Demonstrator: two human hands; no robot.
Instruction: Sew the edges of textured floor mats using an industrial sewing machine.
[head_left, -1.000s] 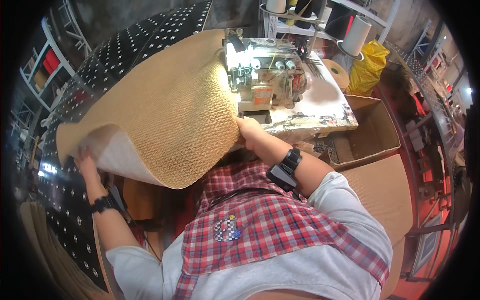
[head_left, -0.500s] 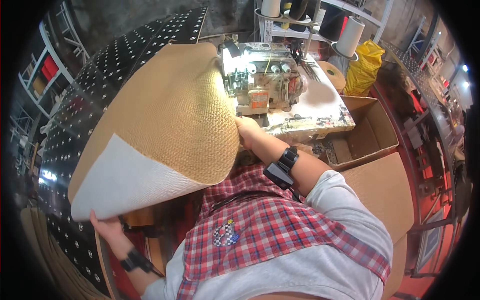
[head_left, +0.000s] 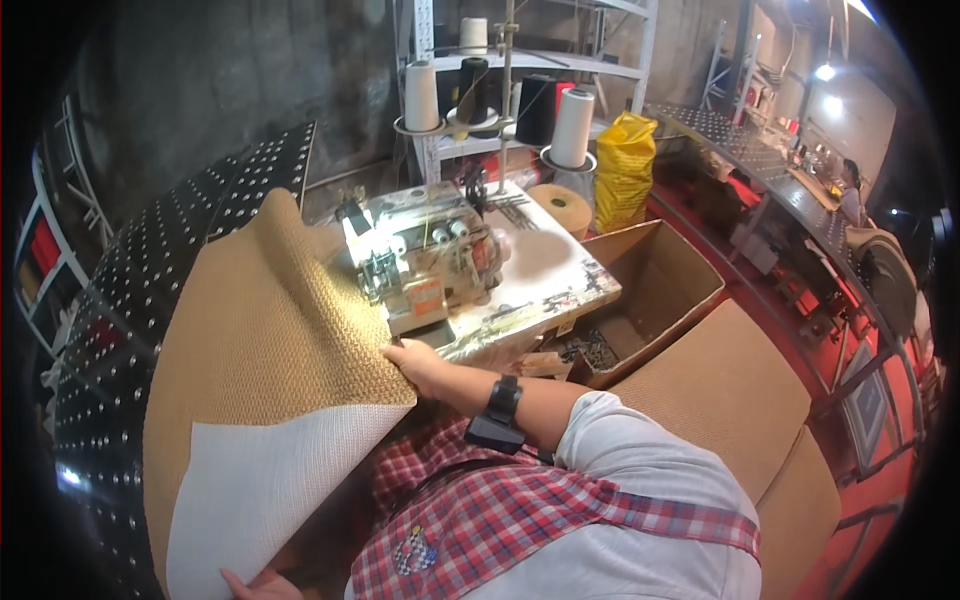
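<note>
A large tan woven mat (head_left: pixel 250 310) drapes over the table on the left. Its near part is folded over, showing the white backing (head_left: pixel 260 490). With its fingers closed on the mat's right edge, my right hand (head_left: pixel 418 368) sits just below the sewing machine. My left hand (head_left: pixel 262 585), cut off by the lower border, grips the backing's near edge with the thumb on top; its other fingers are mostly hidden. The overlock sewing machine (head_left: pixel 430 255) stands lit on a worn white tabletop (head_left: pixel 540 270), with the mat's far right edge close to its needle area.
A black studded table (head_left: pixel 110 370) lies under and left of the mat. Thread cones (head_left: pixel 572 128) rise behind the machine. To the right are a cardboard box (head_left: pixel 665 280), a yellow sack (head_left: pixel 625 170) and tan mat panels (head_left: pixel 720 380). Another person (head_left: pixel 850 195) sits far right.
My view has swung up and right, so the machine appears lower and farther left. The mat's folded corner hangs lower, and my left hand has dropped to the bottom border. Both hands keep hold.
</note>
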